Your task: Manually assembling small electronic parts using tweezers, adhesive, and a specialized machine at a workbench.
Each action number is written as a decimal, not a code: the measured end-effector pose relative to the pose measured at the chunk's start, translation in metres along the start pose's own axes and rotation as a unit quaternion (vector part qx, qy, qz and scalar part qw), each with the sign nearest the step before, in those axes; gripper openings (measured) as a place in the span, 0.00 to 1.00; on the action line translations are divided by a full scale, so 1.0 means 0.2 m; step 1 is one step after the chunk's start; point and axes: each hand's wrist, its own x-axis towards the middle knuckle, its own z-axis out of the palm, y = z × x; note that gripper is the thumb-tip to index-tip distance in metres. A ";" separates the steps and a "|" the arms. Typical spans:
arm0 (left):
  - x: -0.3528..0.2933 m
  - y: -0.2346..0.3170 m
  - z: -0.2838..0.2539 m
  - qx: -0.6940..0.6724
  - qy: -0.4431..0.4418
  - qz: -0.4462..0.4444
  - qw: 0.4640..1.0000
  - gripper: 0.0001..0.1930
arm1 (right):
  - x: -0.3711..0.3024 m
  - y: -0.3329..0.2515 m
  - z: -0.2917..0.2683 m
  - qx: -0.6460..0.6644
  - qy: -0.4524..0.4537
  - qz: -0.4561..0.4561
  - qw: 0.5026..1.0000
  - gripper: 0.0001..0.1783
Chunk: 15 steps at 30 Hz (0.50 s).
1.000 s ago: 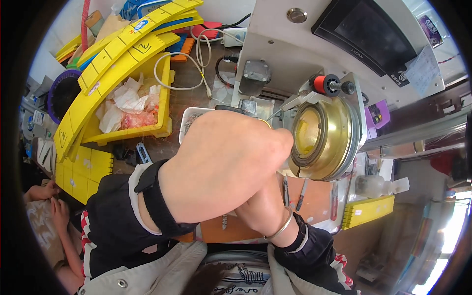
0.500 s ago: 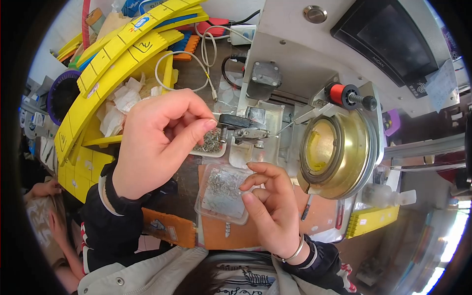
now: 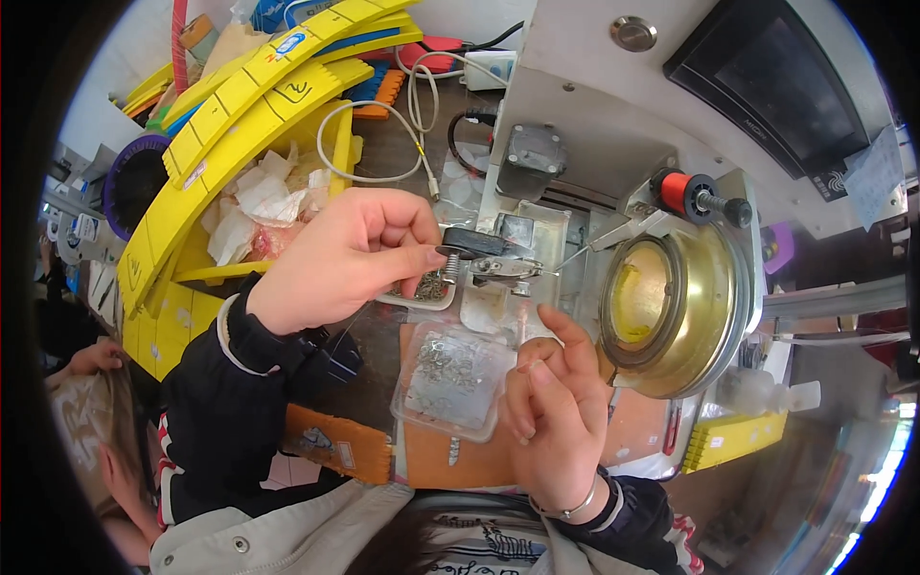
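My left hand point(image 3: 350, 251) is closed, thumb and fingers pinched at the left end of a small black-topped metal clamp point(image 3: 479, 251) with a coil spring point(image 3: 451, 267). Whatever lies between those fingertips is hidden or too small to name. Beneath them sits a white tray point(image 3: 428, 305) of small metal pieces, partly covered by the hand. Lower right of the clamp, my right hand point(image 3: 563, 407) has curled fingers and the thumb pressed against them; I cannot make out anything held. Beside it lies a clear plastic box point(image 3: 410, 412) with small wire-like metal pieces inside.
A machine with a dark screen point(image 3: 767, 91), a red thread spool point(image 3: 682, 192) and a brass-coloured round bowl point(image 3: 637, 297) stands on the right. Yellow bins point(image 3: 182, 273) and a white cable point(image 3: 331, 144) are on the left. Another person's hand point(image 3: 96, 356) shows at far left.
The view has shifted slightly. My left hand has moved down to the spring end of the clamp. My right hand has moved right and lower, its thumb now against the curled fingers.
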 end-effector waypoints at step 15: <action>0.03 0.21 0.07 0.226 0.052 0.266 0.936 0.12 | 0.18 0.01 0.15 0.150 0.073 -0.016 0.986 0.13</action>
